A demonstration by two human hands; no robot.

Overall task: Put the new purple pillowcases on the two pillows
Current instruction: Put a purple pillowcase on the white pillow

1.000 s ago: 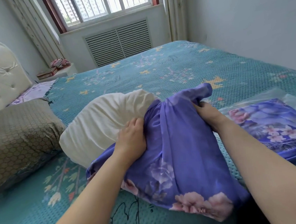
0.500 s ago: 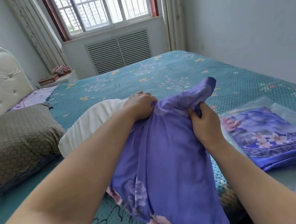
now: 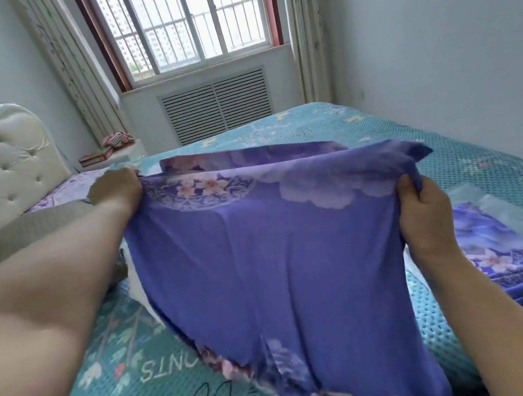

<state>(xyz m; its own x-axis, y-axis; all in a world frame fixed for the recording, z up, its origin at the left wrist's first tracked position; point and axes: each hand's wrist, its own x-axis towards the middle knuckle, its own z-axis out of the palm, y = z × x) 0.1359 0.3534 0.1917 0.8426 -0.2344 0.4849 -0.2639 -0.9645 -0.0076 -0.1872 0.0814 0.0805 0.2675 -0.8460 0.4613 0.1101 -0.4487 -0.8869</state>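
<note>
The purple pillowcase (image 3: 290,243) is hanging stretched over the near bed (image 3: 375,129), thin and floral, hiding nearly all the white pillow (image 3: 136,283) beneath. The left hand (image 3: 115,189) is gripping its far-left edge, the right hand (image 3: 423,214) bunching its right. A second pillowcase (image 3: 495,248) is lying in clear plastic at right.

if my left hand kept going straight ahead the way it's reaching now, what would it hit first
Probably the strip of purple floral sheet just past the left hand, then the tufted white headboard; depth is hard to judge.
</note>
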